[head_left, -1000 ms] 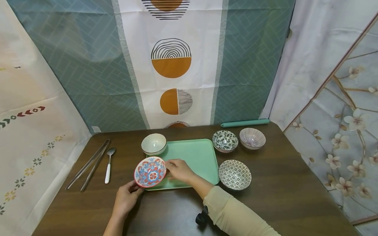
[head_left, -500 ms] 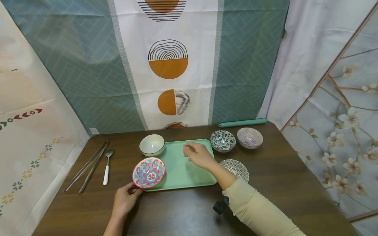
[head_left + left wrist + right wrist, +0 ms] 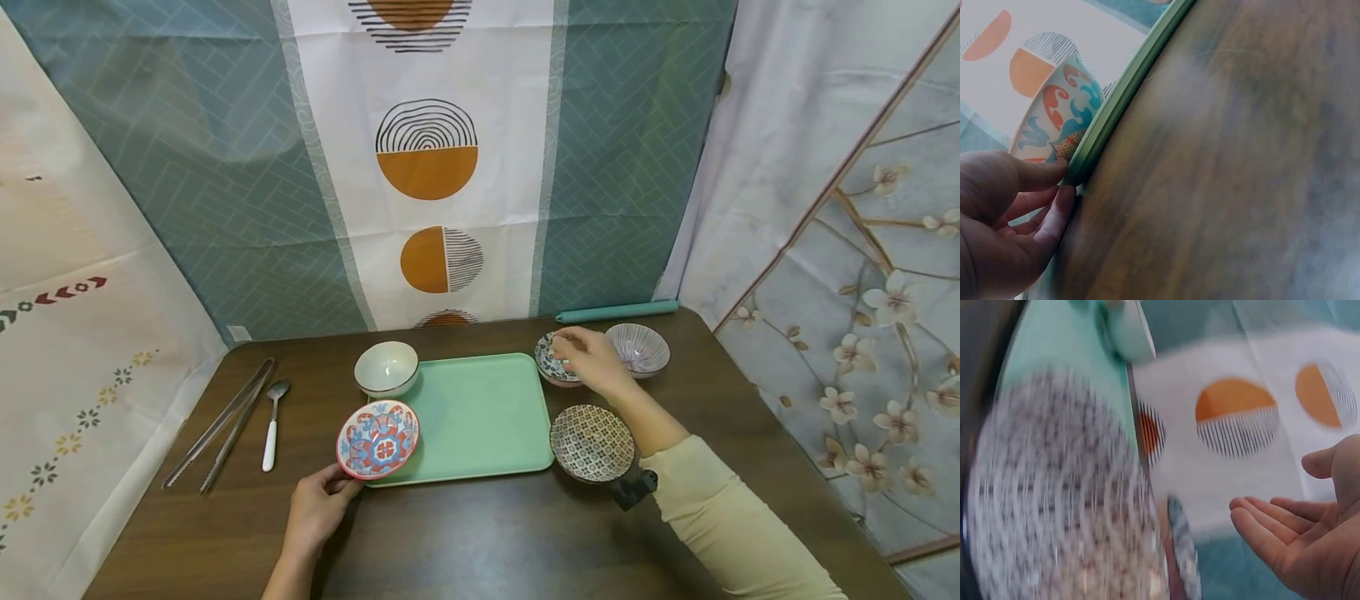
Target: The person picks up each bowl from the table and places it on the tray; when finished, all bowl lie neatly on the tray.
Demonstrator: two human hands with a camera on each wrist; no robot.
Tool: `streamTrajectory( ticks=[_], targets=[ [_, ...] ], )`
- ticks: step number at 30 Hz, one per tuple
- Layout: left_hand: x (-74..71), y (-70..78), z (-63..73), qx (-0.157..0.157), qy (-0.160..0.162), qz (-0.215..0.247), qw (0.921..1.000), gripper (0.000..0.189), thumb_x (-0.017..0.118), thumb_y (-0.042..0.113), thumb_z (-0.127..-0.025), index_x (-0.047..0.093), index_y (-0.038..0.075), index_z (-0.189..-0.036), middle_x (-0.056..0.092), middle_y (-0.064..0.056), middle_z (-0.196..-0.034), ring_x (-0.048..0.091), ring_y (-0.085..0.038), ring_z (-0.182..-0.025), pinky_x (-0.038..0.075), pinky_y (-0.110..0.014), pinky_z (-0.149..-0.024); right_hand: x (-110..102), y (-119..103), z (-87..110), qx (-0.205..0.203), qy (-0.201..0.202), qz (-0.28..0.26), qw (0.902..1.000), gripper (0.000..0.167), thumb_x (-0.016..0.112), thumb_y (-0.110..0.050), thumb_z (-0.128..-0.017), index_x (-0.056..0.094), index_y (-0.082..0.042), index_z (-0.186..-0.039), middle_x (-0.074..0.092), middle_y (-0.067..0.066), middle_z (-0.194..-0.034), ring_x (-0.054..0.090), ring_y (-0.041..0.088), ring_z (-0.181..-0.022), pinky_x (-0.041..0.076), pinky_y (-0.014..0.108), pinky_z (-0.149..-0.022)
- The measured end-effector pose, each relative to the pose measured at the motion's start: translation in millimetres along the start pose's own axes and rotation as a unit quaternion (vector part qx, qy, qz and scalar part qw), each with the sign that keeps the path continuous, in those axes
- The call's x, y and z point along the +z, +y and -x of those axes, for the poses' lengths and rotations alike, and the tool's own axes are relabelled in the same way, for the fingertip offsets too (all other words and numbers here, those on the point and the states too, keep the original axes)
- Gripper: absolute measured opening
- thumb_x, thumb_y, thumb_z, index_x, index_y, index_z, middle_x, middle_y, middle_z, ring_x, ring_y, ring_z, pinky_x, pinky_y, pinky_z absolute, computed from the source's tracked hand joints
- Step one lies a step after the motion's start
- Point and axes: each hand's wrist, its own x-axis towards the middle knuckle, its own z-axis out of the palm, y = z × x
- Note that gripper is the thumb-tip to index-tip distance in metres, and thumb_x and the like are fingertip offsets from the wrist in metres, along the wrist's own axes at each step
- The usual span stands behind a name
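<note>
My left hand [image 3: 318,508] is at the near left corner of the mint-green tray [image 3: 487,417]. In the left wrist view its thumb and fingers pinch the tray's rim [image 3: 1113,103]. Right above them is a red, blue and white patterned bowl [image 3: 378,440], sitting over that corner. My right hand [image 3: 596,362] hangs over a bowl with a dark leaf pattern [image 3: 546,357] and partly hides it. The right wrist view shows the right hand's fingers [image 3: 1272,525] extended, holding nothing. A lattice-patterned bowl [image 3: 592,444] stands by the tray's right edge, below the right forearm.
A white bowl [image 3: 386,367] stands at the tray's far left corner. Behind the right hand is a purple-striped bowl [image 3: 637,348]. Metal tongs [image 3: 225,425] and a white-handled spoon [image 3: 273,425] lie at the left. A teal rod [image 3: 617,312] lies along the back edge.
My right hand has let go of the red-patterned bowl and moved right across the tray to the leaf-patterned bowl. The left hand stays at the tray's corner.
</note>
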Motion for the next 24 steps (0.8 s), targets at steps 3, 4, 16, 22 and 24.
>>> streamTrajectory(
  ticks=[3, 4, 16, 22, 24],
  targets=[
    [0.4, 1.0, -0.2, 0.0, 0.004, -0.008, 1.0, 0.032, 0.076, 0.008, -0.089, 0.07, -0.011, -0.114, 0.074, -0.01, -0.083, 0.064, -0.009, -0.074, 0.047, -0.022, -0.063, -21, 18, 2.5, 0.018, 0.023, -0.004, 0.9996, 0.053, 0.049, -0.034, -0.108, 0.048, 0.005, -0.144, 0.061, 0.03, -0.129, 0.062, 0.043, -0.117, 0.05, 0.049, -0.098],
    [0.6, 1.1, -0.5, 0.002, 0.004, -0.01, 0.9999, 0.032, 0.076, 0.008, -0.089, 0.07, -0.011, -0.114, 0.074, -0.01, -0.083, 0.063, -0.009, -0.074, 0.047, -0.022, -0.063, -28, 23, 3.8, 0.024, 0.032, -0.002, 0.9992, 0.054, 0.048, -0.034, -0.108, 0.047, 0.006, -0.144, 0.061, 0.031, -0.129, 0.062, 0.043, -0.117, 0.051, 0.048, -0.098],
    [3.3, 3.5, -2.4, -0.003, 0.016, -0.01, 0.9998, 0.03, 0.069, 0.008, -0.093, 0.069, -0.012, -0.116, 0.073, -0.01, -0.082, 0.065, -0.013, -0.073, 0.047, -0.022, -0.059, -78, 69, 18.1, 0.049, 0.141, 0.056, 0.9871, 0.053, 0.051, -0.029, -0.105, 0.052, 0.011, -0.14, 0.07, 0.028, -0.112, 0.072, 0.036, -0.098, 0.049, 0.012, -0.075],
    [3.4, 3.3, -1.8, -0.02, 0.011, 0.003, 0.9997, 0.03, 0.068, 0.009, -0.096, 0.069, -0.011, -0.119, 0.073, -0.008, -0.082, 0.065, -0.012, -0.073, 0.047, -0.022, -0.059, -87, 89, 21.9, 0.047, 0.213, 0.11, 0.9697, 0.044, 0.053, -0.026, -0.103, 0.063, 0.007, -0.131, 0.073, 0.022, -0.105, 0.069, 0.039, -0.106, 0.046, 0.022, -0.081],
    [3.6, 2.9, -1.5, -0.019, 0.01, 0.004, 0.9998, 0.03, 0.069, 0.009, -0.095, 0.069, -0.011, -0.118, 0.073, -0.008, -0.084, 0.065, -0.011, -0.073, 0.047, -0.022, -0.06, -88, 96, 22.4, 0.049, 0.247, 0.125, 0.9596, 0.041, 0.055, -0.027, -0.102, 0.067, 0.005, -0.125, 0.074, 0.021, -0.102, 0.065, 0.041, -0.109, 0.046, 0.035, -0.085]
  ],
)
